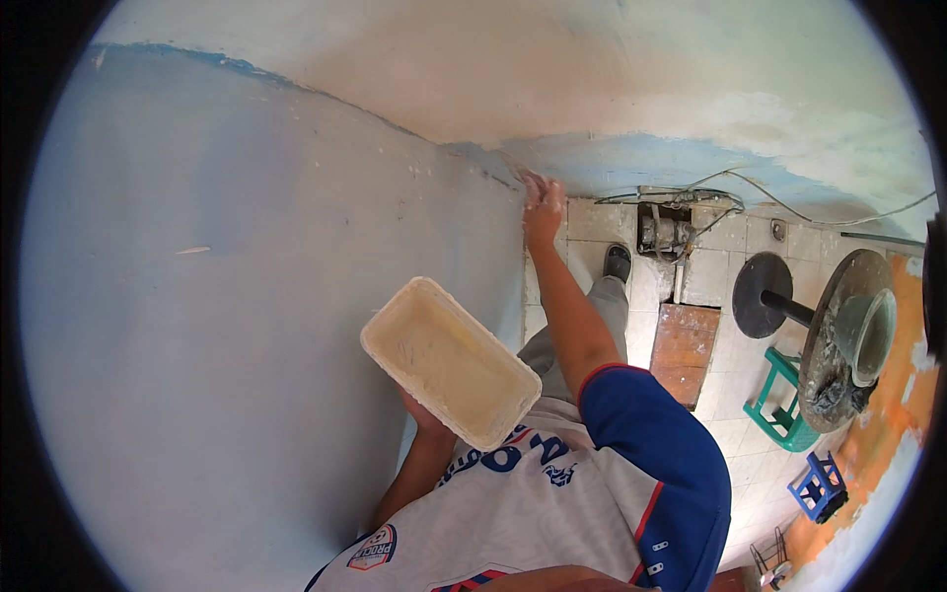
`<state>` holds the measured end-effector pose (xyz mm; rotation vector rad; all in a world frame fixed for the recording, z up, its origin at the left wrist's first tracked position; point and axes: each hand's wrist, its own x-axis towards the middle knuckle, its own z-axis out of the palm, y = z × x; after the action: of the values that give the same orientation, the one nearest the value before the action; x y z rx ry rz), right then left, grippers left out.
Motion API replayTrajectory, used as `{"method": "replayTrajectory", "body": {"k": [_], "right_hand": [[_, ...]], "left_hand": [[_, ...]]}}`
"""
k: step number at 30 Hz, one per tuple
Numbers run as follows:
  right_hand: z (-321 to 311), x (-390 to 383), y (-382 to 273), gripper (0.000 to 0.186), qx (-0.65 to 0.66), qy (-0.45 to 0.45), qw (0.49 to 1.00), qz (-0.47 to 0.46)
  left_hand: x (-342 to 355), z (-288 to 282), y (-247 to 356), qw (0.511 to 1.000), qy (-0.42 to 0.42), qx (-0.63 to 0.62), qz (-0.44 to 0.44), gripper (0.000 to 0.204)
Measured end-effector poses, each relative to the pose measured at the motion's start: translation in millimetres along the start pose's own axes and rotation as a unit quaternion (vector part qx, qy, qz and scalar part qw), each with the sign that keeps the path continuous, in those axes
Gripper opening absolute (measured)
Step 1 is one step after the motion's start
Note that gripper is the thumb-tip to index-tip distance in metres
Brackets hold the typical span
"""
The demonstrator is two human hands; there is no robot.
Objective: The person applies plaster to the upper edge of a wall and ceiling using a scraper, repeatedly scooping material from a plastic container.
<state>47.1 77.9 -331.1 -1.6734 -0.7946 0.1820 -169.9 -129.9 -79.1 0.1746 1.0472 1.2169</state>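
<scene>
My left hand [424,412] grips a cream rectangular plastic tub [395,365] from beneath its left side, with most of its fingers hidden behind it. The tub is tilted toward me in front of my chest, and a thin pale residue coats its inside. My right arm reaches forward to the corner where the blue-grey wall [237,227] meets the patchy whitish wall [641,89]. There my right hand [543,202], smeared with white, is closed with its fingertips at the corner. Something thin seems to extend from them, too small to make out.
Right of my legs, a pump-like machine [663,235] sits in a floor recess with cables [789,209] along the wall. Beyond a brown board [686,345] are a round pedestal table [824,326] bearing a grey bucket [868,340], a green stool [779,405] and a blue stool [817,486].
</scene>
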Motion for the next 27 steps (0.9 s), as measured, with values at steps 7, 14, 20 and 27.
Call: {"method": "replayTrajectory", "body": {"k": [7, 14, 20, 27], "right_hand": [[-6, 43, -3, 0.017, 0.051, 0.144, 0.984, 0.096], [-14, 38, -4, 0.021, 0.006, 0.032, 0.999, 0.026], [-49, 38, -6, 0.024, 0.105, 0.107, 0.979, 0.137], [-32, 76, 16, 0.016, -0.051, -0.002, 0.995, -0.091]], "left_hand": [[-5, 2, 0, 0.999, -0.022, 0.023, 0.013, 0.061], [-3, -37, -10, 1.000, -0.014, 0.023, -0.012, 0.061], [-4, -11, -6, 0.999, -0.032, 0.005, -0.012, 0.062], [5, 2, -12, 0.995, -0.089, 0.027, -0.022, 0.063]]}}
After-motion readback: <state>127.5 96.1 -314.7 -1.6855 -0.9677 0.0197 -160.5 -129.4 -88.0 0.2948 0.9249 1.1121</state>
